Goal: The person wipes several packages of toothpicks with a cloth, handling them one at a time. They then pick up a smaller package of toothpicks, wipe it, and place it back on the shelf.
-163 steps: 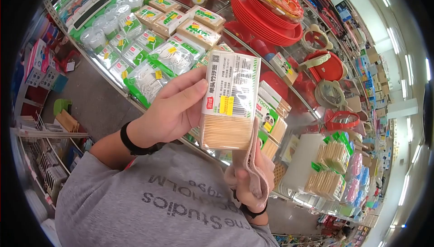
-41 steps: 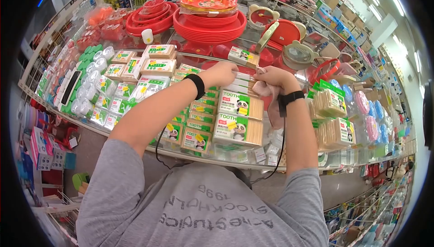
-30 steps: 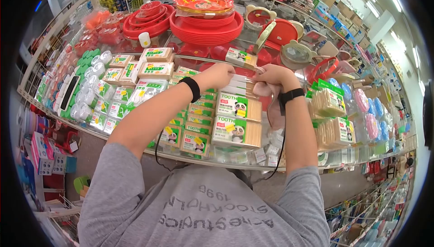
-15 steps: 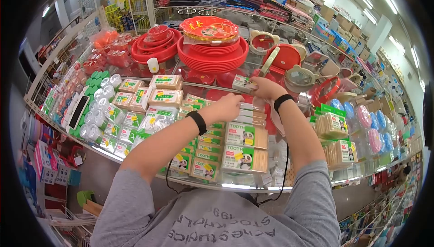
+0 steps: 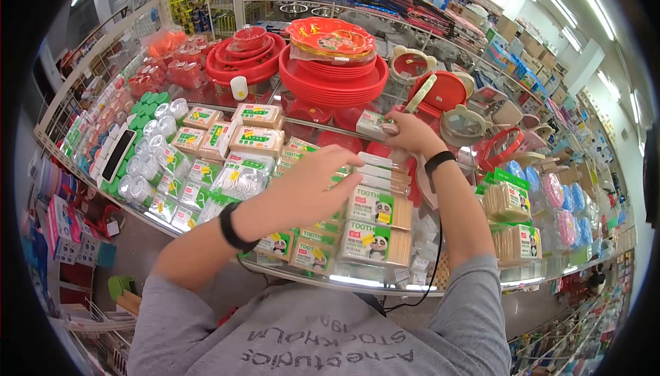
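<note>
My right hand is closed around one end of a toothpick pack with a white and green label, just in front of the stacked red basins. My left hand hovers over the rows of packs, thumb and fingers apart, with nothing in it. Its fingertips are close to a row of toothpick packs standing on edge. Nearer to me lie two flat toothpick packs with panda labels, an upper one and a lower one. Smaller green-label packs lie beside them, partly hidden under my left forearm.
Red basins and a red patterned tray are stacked at the back. Handled mirrors stand behind my right hand. Bagged toothpicks hang right; cotton swab packs and a black phone-like object lie left.
My left hand has drawn back toward me and left, its fingers now spreading apart. My right hand still holds the toothpick pack in nearly the same place. The view has shifted slightly.
</note>
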`<state>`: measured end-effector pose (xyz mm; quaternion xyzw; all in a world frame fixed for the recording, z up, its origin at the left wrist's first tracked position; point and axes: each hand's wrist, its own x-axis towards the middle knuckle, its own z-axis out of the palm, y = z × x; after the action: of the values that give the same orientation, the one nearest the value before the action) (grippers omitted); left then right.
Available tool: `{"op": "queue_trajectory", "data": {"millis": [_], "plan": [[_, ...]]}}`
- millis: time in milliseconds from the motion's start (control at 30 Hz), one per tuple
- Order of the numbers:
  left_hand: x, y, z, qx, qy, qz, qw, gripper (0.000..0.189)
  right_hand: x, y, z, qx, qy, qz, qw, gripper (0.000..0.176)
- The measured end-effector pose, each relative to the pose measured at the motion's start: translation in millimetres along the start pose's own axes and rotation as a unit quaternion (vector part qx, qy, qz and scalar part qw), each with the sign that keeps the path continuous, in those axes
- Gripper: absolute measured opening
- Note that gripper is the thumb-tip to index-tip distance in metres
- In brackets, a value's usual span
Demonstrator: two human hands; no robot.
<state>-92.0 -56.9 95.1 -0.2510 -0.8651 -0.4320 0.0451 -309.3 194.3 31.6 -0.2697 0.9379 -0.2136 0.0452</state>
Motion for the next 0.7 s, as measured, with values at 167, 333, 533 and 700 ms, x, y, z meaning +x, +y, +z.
{"op": "queue_trajectory", "data": {"millis": [167,333,533,700], "plan": [[-54,16,-29,-0.114,0.000,-0.035,0.993,0.026,-38,-58,-49,-0.089,0.182,-0.048,0.978,0.046],[-107,10,-36,-0.272,0.040,-0.047,0.960,0.022,-113,-118,-88,-0.114,0.331,-0.069,0.934,0.048],[-129,1,-25,-0.302,0.017,-0.066,0.951,0.028,-212,-170,-81,-0.020,0.356,-0.098,0.929,0.058],[-124,-4,0,-0.230,-0.018,0.004,0.973,0.082,-233,-204,-16,0.213,0.203,-0.233,0.927,0.041]]}}
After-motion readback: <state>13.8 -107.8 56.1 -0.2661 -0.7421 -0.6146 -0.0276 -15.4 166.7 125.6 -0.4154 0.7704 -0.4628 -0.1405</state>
